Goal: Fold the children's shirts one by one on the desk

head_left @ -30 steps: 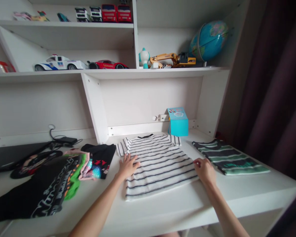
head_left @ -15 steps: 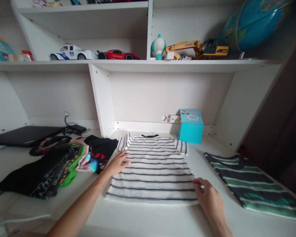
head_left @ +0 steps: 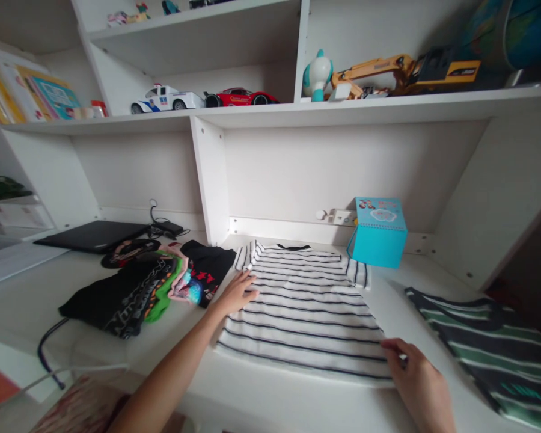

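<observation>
A white shirt with thin black stripes [head_left: 306, 307] lies flat on the white desk [head_left: 270, 397]. My left hand [head_left: 235, 292] rests flat on its left edge near the sleeve, fingers spread. My right hand [head_left: 421, 385] touches the shirt's lower right corner, fingers curled at the hem; whether it pinches the cloth I cannot tell. A folded green and dark striped shirt [head_left: 491, 355] lies to the right of that hand.
A pile of black, green and pink clothes [head_left: 148, 285] lies left of the striped shirt. A turquoise box [head_left: 379, 231] stands behind it. A closed laptop [head_left: 92, 236] and charger cable sit far left. Toy cars and a yellow excavator [head_left: 406, 69] stand on the shelf above.
The view has swung left and moved closer. My left hand slid up the shirt's left edge towards the sleeve. My right hand moved down to the lower right corner.
</observation>
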